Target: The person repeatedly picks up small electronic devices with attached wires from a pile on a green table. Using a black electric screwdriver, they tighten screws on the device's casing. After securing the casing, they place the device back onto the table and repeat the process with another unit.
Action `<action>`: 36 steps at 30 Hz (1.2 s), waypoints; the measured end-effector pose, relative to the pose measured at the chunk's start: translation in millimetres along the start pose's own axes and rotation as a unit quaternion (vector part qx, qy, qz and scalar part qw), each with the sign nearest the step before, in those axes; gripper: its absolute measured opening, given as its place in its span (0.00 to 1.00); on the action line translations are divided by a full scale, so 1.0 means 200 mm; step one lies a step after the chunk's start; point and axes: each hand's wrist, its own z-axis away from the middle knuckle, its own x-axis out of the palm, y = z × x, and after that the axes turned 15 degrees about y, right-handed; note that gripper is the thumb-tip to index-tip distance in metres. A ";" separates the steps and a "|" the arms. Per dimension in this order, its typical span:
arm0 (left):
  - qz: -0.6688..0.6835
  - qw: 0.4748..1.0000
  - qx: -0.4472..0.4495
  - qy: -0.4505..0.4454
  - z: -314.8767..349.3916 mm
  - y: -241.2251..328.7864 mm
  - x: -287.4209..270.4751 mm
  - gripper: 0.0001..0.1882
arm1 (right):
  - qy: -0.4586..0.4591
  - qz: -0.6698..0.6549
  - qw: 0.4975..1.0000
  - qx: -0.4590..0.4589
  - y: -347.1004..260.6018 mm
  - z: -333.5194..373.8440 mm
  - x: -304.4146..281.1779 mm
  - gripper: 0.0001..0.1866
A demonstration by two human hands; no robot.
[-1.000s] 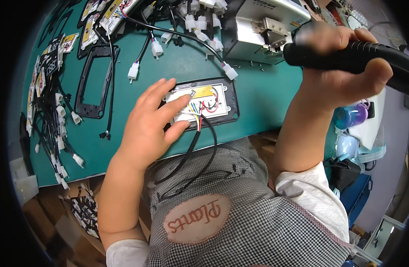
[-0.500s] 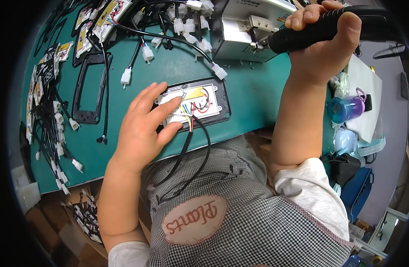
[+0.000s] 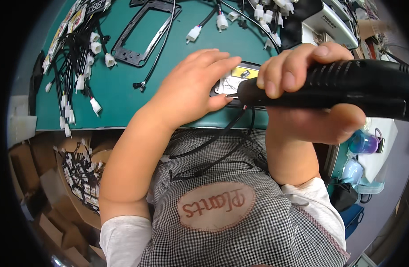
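1. The small black-framed rectangular module with a white face and a yellow patch (image 3: pixel 238 76) lies flat on the green work mat (image 3: pixel 124 98), near the mat's front edge. Its long axis seems to run left to right, though most of it is hidden.
2. The left hand (image 3: pixel 191 89) lies palm down over the module's left part, fingers extended and pressing, thumb at its near edge. It is the nearer hand and touches the module.
3. The right hand (image 3: pixel 311 89) is closed around a black ribbed electric screwdriver (image 3: pixel 347 86), which lies nearly level. Its tip points left, at the module's near edge beside the left thumb.
4. Black cables (image 3: pixel 213 147) run from the module toward the person over the mat's edge.
5. Left of the module lie bundled black wires with white plugs (image 3: pixel 79 75).
6. Behind the module and to the left lies an empty black rectangular frame (image 3: pixel 142 33).
7. At the mat's far left corner lie small printed labels, white with yellow (image 3: pixel 77 18).
8. Right of the module, below the mat, stands a purple-blue bottle (image 3: pixel 362 142).
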 end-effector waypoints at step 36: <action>-0.053 0.980 0.168 -0.095 -0.17 0.04 -0.22 0.24 | 0.106 -0.047 0.992 0.041 -0.08 -0.01 0.05 0.36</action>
